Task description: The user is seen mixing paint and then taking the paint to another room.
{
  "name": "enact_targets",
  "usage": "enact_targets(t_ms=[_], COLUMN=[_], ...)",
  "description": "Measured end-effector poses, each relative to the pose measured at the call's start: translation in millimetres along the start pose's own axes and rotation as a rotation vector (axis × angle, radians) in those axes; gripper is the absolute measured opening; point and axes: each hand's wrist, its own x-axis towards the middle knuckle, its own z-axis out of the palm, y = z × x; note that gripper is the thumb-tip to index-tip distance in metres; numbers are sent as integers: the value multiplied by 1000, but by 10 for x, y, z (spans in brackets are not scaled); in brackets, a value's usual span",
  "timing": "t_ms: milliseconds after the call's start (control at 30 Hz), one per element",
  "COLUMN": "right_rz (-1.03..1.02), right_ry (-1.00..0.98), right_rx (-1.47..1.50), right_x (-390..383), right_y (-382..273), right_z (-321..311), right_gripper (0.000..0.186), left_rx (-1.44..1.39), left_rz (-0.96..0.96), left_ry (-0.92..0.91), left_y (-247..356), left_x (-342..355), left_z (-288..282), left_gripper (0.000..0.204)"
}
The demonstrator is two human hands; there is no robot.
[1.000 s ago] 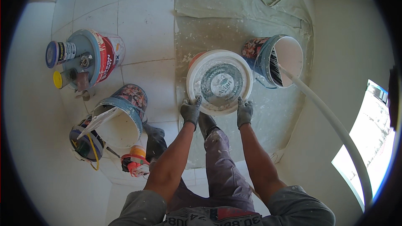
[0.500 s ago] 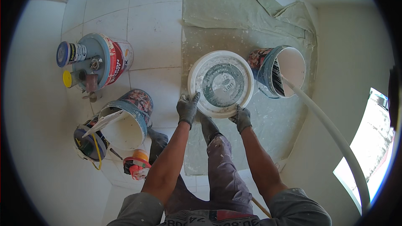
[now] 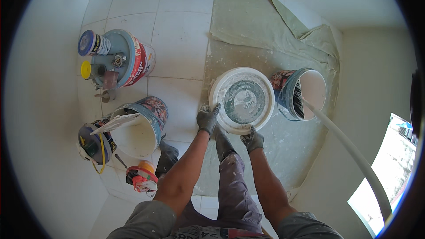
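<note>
On the far left, a big red-and-white bucket with a grey-blue lid (image 3: 129, 44) carries a blue-lidded tub (image 3: 102, 45) and a yellow-lidded jar (image 3: 86, 70)! Just below it in view, a dark pail (image 3: 90, 140) with a yellow handle sits beside an open blue-rimmed bucket (image 3: 156, 117), a pale flat board (image 3: 113, 125) slanting across its mouth.

Now to the middle, and here's the left grip (image 3: 207, 120), grey-gloved, curled in close on the lower-left edge of the white-lidded bucket (image 3: 245, 102), thumb up on the rim! That bucket is on the greenish drop sheet (image 3: 248, 26), right ahead of both grips and touching each, its lid face tipped a little toward the wearer. Round on the near edge comes the right grip (image 3: 253, 140), also gloved, bent onto the rim with little gap showing; the fingers underneath are hidden, so how deep they hook, I can't tell.

How will it handle? Stiff plastic, I'd judge, hard to break, heavy if full, though the contents can't be seen; the dusty smears could make it slick, so the best hold is under the rim on opposite sides.

Away to the right, well clear of both grips, an open blue bucket (image 3: 287, 92) has a long pale pole (image 3: 354, 145) leaning out of it
</note>
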Motion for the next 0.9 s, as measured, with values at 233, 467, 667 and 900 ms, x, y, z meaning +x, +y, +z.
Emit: enact_targets(t_ms=[233, 467, 667, 900], right_rz=[19, 57, 105, 78], right_ry=[17, -45, -152, -147], right_rx=[21, 6, -52, -106], right_x=[198, 236, 9, 79], right_y=[-1, -20, 76, 11], right_z=[-72, -130, 97, -84], right_gripper=[32, 25, 30, 28], left_rx=[73, 3, 34, 38], left_rz=[-28, -13, 29, -70], left_ry=[-25, -20, 65, -15], left_y=[107, -20, -109, -12], left_x=[-76, -1, 95, -75], left_z=[95, 119, -115, -61], left_gripper=[43, 58, 45, 57])
